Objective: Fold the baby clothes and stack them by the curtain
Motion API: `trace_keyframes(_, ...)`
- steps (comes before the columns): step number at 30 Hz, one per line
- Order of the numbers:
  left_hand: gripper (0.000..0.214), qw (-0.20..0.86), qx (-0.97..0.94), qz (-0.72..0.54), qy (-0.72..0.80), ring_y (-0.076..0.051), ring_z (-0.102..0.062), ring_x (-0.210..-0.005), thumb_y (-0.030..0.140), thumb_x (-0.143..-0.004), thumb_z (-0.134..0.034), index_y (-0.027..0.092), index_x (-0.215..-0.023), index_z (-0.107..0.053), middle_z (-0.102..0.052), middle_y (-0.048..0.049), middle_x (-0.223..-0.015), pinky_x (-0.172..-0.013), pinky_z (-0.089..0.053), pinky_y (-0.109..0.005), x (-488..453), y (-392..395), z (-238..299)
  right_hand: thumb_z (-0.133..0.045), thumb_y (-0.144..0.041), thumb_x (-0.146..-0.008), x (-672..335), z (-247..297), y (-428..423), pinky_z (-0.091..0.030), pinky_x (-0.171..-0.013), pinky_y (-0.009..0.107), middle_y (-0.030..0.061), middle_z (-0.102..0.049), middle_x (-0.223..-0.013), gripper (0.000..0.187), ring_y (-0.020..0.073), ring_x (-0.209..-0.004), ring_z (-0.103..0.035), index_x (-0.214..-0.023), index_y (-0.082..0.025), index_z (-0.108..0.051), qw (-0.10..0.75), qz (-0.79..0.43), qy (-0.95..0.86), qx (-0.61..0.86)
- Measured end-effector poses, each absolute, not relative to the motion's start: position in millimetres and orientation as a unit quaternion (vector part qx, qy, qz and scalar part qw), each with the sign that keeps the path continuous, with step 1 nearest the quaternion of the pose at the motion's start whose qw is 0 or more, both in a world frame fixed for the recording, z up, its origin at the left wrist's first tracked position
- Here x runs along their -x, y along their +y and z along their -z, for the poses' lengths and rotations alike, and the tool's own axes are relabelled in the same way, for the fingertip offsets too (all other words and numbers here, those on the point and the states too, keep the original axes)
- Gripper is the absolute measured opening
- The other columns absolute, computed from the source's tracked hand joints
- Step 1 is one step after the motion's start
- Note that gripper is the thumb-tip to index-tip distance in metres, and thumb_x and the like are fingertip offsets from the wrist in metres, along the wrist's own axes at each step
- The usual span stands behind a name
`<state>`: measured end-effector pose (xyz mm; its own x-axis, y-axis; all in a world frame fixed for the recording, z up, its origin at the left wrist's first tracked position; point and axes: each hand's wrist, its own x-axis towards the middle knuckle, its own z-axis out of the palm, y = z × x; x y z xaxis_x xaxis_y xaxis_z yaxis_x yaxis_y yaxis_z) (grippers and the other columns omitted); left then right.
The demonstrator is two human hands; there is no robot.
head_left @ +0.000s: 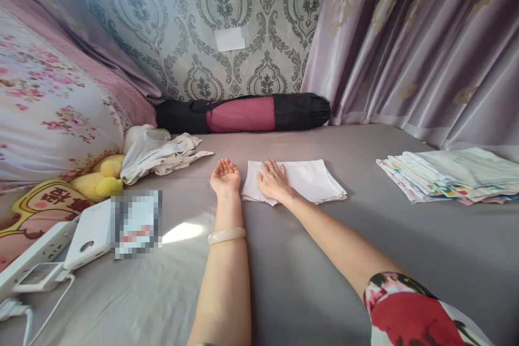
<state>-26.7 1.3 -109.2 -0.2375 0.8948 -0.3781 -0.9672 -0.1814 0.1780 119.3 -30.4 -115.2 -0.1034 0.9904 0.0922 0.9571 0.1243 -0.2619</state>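
A folded white cloth [308, 179] lies flat on the grey sheet in front of me. My right hand [273, 179] rests palm down on its left part, fingers spread. Just left of the cloth, my left hand [226, 177] is turned palm up with its fingers slightly curled and nothing in it. A pale bangle [227, 235] circles the left wrist. To the right sits a stack of folded cloths [454, 173] with coloured prints along their edges.
Crumpled pale cloth [162, 154] lies at left by a yellow plush toy [103, 175]. Nearer are a white power bank [90, 232], a power strip [36, 254] with cables, and a blurred item [137, 224]. A rolled bag [243, 113] lies along the wall; curtains [405, 38] hang at right.
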Motion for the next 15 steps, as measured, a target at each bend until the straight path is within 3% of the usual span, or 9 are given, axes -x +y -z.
trace_keyframes(15,0.025,0.613,0.134,-0.759,0.173,-0.009,-0.066,-0.068,0.015,-0.09,-0.034,0.016,-0.081,-0.057,-0.064,-0.0029,-0.076,-0.066,-0.05,-0.022,25.4,0.6,105.3,-0.025,-0.036,-0.098,-115.7,118.0,-32.1,-0.015,-0.115,0.053,0.0189,-0.035,-0.153,0.056,0.031,-0.142,-0.025,-0.143,-0.006,-0.04,0.121,-0.041,-0.749,0.65)
